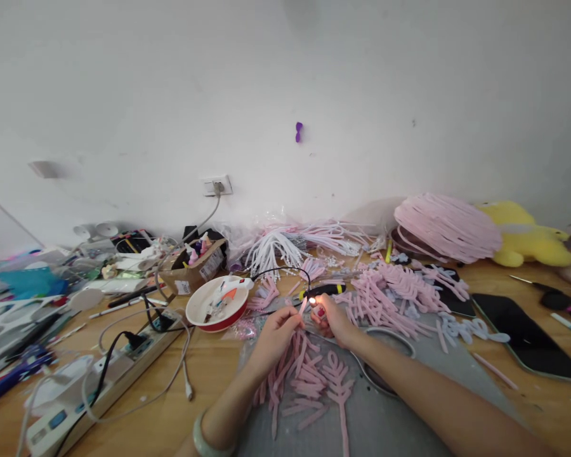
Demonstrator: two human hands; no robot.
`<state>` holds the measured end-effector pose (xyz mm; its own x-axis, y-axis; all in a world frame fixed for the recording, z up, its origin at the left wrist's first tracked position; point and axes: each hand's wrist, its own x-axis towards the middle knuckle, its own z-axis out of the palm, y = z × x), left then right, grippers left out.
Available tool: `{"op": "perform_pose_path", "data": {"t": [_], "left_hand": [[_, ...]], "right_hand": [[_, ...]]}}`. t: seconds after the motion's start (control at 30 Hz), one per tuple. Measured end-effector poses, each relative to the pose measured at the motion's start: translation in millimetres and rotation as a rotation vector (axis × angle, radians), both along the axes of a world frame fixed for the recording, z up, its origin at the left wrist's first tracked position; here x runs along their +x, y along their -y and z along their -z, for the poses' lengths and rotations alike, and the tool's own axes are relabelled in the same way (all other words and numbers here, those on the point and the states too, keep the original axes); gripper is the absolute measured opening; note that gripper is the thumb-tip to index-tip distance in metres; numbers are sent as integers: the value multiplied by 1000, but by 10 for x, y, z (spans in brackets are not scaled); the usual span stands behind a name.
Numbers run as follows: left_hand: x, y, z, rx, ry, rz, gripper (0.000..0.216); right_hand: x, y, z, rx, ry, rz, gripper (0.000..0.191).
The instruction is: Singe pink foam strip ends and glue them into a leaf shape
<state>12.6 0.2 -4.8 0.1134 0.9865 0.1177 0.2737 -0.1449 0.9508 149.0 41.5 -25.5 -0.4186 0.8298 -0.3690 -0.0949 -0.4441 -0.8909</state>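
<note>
My left hand (276,333) is closed, pinching a short pink pipe cleaner (303,306) between thumb and fingers. My right hand (337,322) grips a lighter (320,311), mostly covered by the fingers. A small flame burns at the lighter's top, close beside the raised pipe cleaner. Beneath my hands, a pile of cut pink pipe cleaner pieces (307,377) lies on a grey mat (380,425). A leaf-shaped pink pipe cleaner sprig (340,384) rests just right of that pile. Under my right forearm, scissors (394,387) with a large grey handle are partly hidden.
Left stand a glue gun (233,292) in a red-and-white bowl (195,315) and a power strip (109,381) with cables. Behind are white pipe cleaners (276,251) and a cardboard box (195,270). Right are finished pink sprigs (390,295), a phone (528,339) and a yellow plush toy (528,235).
</note>
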Motion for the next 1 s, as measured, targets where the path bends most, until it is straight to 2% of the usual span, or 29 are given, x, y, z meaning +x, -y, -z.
{"op": "perform_pose_path", "data": {"t": [0.73, 1.0], "left_hand": [[-18, -3, 27, -10, -19, 10, 20], [-24, -14, 39, -2, -7, 8, 20]], "right_hand": [[15, -5, 10, -20, -47, -57, 44], [16, 7, 19, 27, -28, -40, 45]]}}
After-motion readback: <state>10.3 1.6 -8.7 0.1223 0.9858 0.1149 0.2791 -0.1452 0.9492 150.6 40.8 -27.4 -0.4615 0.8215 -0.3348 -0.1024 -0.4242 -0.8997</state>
